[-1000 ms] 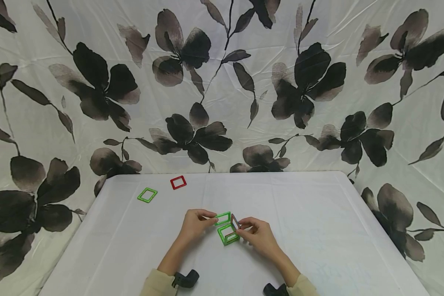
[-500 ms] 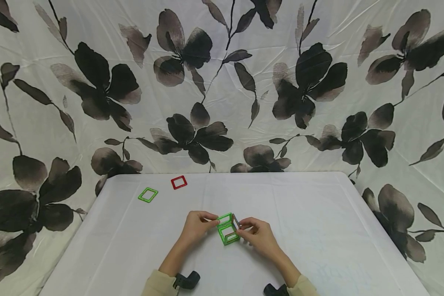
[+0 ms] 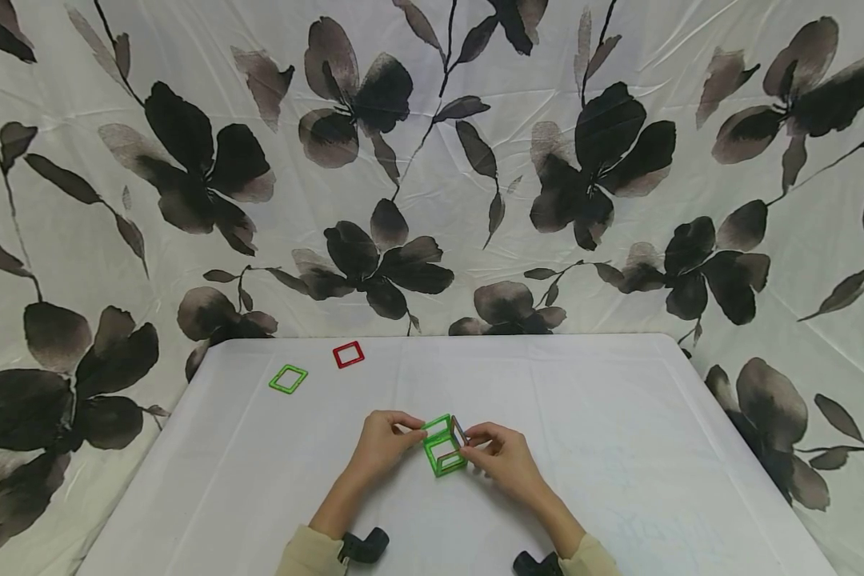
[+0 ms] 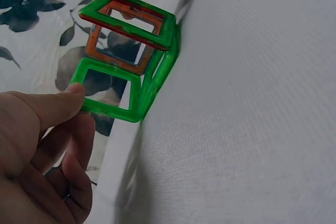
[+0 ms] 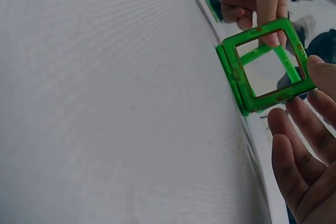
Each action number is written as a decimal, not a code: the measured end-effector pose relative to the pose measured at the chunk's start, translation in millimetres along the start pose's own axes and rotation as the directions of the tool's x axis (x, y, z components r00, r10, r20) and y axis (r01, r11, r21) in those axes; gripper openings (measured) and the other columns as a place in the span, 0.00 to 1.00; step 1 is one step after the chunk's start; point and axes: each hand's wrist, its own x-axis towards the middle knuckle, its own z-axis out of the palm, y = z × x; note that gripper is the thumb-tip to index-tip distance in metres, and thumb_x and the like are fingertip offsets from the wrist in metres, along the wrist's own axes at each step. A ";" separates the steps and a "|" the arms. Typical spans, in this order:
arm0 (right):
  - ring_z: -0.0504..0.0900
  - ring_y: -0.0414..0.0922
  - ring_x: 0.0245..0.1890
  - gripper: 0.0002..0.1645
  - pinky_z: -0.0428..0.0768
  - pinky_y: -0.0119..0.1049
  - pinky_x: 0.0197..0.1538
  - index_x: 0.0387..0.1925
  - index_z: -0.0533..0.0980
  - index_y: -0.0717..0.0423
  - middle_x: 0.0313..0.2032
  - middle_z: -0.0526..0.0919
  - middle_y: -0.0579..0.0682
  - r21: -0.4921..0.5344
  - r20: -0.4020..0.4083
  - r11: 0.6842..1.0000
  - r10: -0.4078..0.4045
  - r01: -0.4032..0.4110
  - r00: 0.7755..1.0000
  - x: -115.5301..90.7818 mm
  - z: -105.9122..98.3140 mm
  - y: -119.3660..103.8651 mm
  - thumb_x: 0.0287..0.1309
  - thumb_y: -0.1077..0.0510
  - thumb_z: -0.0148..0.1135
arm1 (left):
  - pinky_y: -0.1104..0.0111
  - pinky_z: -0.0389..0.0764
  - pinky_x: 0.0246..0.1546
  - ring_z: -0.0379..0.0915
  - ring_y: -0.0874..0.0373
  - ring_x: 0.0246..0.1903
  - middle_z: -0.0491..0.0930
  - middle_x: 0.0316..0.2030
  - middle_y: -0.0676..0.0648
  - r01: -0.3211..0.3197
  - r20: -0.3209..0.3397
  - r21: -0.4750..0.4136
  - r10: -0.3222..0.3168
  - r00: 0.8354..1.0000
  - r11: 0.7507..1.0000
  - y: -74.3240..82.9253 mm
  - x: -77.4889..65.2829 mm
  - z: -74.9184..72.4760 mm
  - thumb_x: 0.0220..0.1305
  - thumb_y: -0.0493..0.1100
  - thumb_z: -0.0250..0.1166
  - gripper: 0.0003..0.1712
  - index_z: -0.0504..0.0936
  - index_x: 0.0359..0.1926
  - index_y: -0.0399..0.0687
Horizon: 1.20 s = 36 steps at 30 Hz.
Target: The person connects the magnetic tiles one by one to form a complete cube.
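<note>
The box [image 3: 441,438], an assembly of square frames meeting at their edges, stands on the white table [image 3: 619,456], between the two hands and toward the person's side. Its green base [image 4: 164,72] lies on the tabletop, and an orange frame [image 4: 115,63] stands up from it. Left hand [image 3: 385,442]: thumb and forefinger pinch the outer edge of a green side frame [image 4: 107,112], with no gap beyond the thickness of the piece; the remaining fingers are bent below, apart from the box. The side frame meets the base along one edge and leans outward. Right hand [image 3: 504,456]: thumb and fingertips are brought together on the box's right edge, the other fingers loosely bent and spread. The frame nearest the right wrist camera [image 5: 281,97] is green with orange-red along its inner edge; whether that colour belongs to a second frame behind it cannot be told. Two loose pieces lie flat at the far left of the table, well apart from the box: a green square [image 3: 298,382] and, near it and closer to the back edge, a red square [image 3: 351,362]. A pale flowered cloth [image 3: 475,216] hangs behind. Beige sleeves [image 3: 310,552] cover the forearms.
</note>
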 end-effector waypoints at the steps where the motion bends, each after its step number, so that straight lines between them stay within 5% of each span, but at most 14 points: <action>1: 0.82 0.50 0.24 0.15 0.78 0.33 0.22 0.45 0.80 0.55 0.34 0.83 0.47 -0.001 0.001 1.000 0.003 -0.003 1.000 0.0 0.0 -0.1 0.56 0.56 0.70 | 0.71 0.69 0.17 0.69 0.61 0.18 0.83 0.29 0.55 -0.009 0.000 0.006 0.009 1.000 1.000 0.5 0.0 0.0 0.53 0.38 0.74 0.03 0.89 0.31 0.48; 12: 0.82 0.50 0.24 0.16 0.77 0.32 0.22 0.45 0.80 0.56 0.34 0.83 0.48 -0.002 0.002 1.000 -0.010 0.010 1.000 1.1 0.4 1.7 0.56 0.55 0.70 | 0.71 0.76 0.27 0.75 0.64 0.26 0.83 0.29 0.56 -0.102 0.007 0.055 0.102 0.995 0.993 6.6 -1.0 -0.5 0.56 0.35 0.72 0.05 0.88 0.33 0.48; 22: 0.82 0.50 0.24 0.17 0.78 0.33 0.22 0.47 0.80 0.57 0.35 0.82 0.50 0.015 0.024 1.000 0.000 -0.001 1.000 1.1 -0.7 3.3 0.56 0.56 0.71 | 0.70 0.77 0.29 0.76 0.64 0.27 0.83 0.28 0.57 -0.106 0.022 0.052 0.105 0.994 0.993 5.9 -1.5 -0.1 0.57 0.35 0.71 0.04 0.87 0.33 0.48; 29: 0.82 0.47 0.28 0.26 0.78 0.34 0.22 0.56 0.74 0.66 0.47 0.80 0.61 0.008 0.148 0.999 -0.032 0.031 0.988 4.2 -11.2 -6.2 0.55 0.66 0.70 | 0.69 0.78 0.32 0.76 0.63 0.29 0.81 0.29 0.58 -0.077 0.037 0.065 0.075 0.997 0.995 5.2 -1.1 -0.1 0.58 0.39 0.71 0.04 0.86 0.35 0.51; 36: 0.83 0.50 0.30 0.37 0.78 0.33 0.24 0.65 0.67 0.65 0.59 0.73 0.64 0.063 0.317 0.998 -0.015 -0.005 0.948 14.6 -24.3 -17.1 0.54 0.68 0.69 | 0.68 0.77 0.32 0.75 0.62 0.30 0.82 0.31 0.57 -0.066 0.042 0.063 0.063 0.997 0.996 4.0 -0.4 -0.4 0.59 0.40 0.70 0.04 0.87 0.37 0.51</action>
